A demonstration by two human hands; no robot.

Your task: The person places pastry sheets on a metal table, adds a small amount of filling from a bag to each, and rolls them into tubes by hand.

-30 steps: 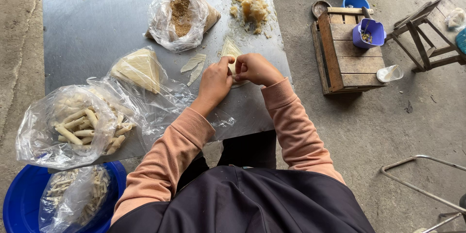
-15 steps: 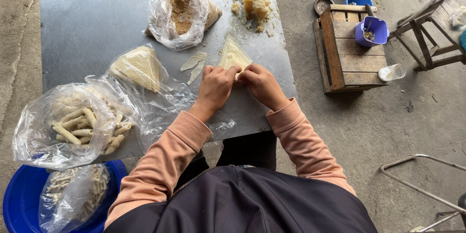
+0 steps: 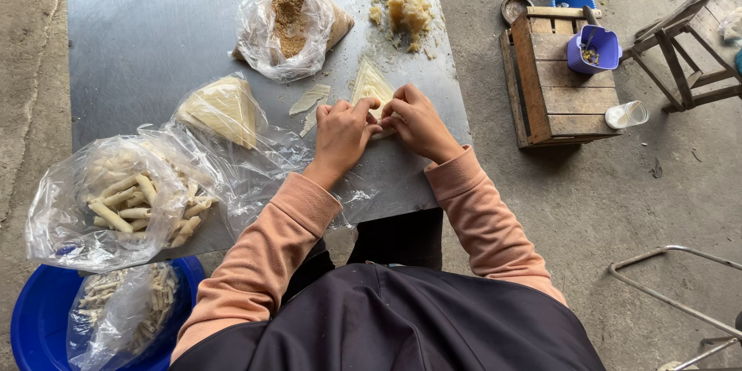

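Single view, head-worn camera. Looks steeply down from above the seated person's lap, facing forward across the metal surface (image 3: 154,39), whole except its near edge. Moderately near. Concrete floor (image 3: 657,209) visible along its right edge. No second view.

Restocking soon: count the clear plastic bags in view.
4: crumb bag at the table's far side, wrapper-stack bag mid-table, rolls bag near left, another in the blue tub. None seem hidden.

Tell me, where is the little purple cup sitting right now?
In the head view, the purple cup stands on the wooden crate to the right of the metal table, near the crate's far right corner, with a clear plastic cup lying nearer.
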